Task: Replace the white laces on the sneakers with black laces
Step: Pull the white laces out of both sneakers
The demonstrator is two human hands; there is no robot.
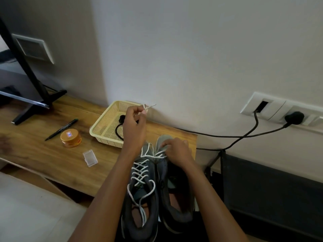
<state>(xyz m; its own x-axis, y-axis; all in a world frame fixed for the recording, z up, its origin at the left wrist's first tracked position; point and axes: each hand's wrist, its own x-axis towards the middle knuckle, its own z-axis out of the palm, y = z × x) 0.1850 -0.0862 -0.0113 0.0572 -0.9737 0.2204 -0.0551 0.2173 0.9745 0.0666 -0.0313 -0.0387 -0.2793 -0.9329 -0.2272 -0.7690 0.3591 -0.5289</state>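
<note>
Wooden table (35,149): it carries the work; the toes of both shoes rest at its near edge.
Left dark grey mesh sneaker (152,212): nothing done here yet. Its crossed white lace (139,170) still runs up the eyelets, slack at the collar.
Right dark grey mesh sneaker (176,212): mostly unlaced, touching its partner. Only the lowest crossings near the toe still hold the loose white lace (153,155).
Pale yellow perforated plastic basket (97,126): stands against the wall, just beyond the shoes.
Left hand (134,126): raised over the basket, forearm stretched forward. Thumb and fingertips pinch the loose white lace near its tip, drawing it up from the shoe.
Right hand (178,151): lies on the right sneaker's toe end with fingers bent. Whether they pinch the lace I cannot tell.
Black laces (118,130): coiled in the basket, untouched.
Progress: early, I judge. One white lace is nearly out, the other remains, and all black lacing is still to do.
</note>
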